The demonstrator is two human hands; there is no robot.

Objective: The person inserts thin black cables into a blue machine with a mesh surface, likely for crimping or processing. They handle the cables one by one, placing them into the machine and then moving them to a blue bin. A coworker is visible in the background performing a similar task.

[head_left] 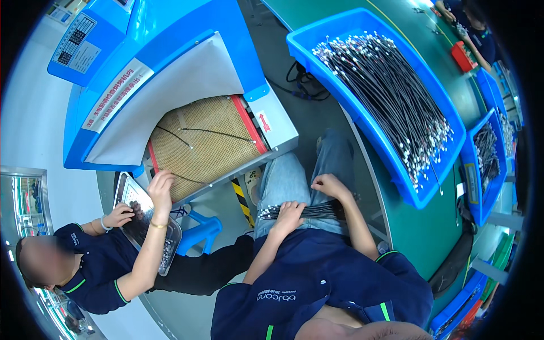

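A bundle of thin black cables with pale connector ends [326,211] lies across my thighs. My left hand [289,217] is closed over its left part. Just above the bundle's right part is my right hand [330,186], its fingers curled together; whatever they may pinch is too small to make out. Ahead to the left, a mesh conveyor belt [209,153] carries a few single black cables [218,134] apart from one another. These lead in front of a blue machine hood [164,34] with a white curtain.
A person [85,266] sits at the left, one hand at the belt's edge, with a metal tray [175,229] of small parts. A large blue bin [300,42] full of black cables stands on the green table [416,226] at right. A blue stool [201,231] is at lower left.
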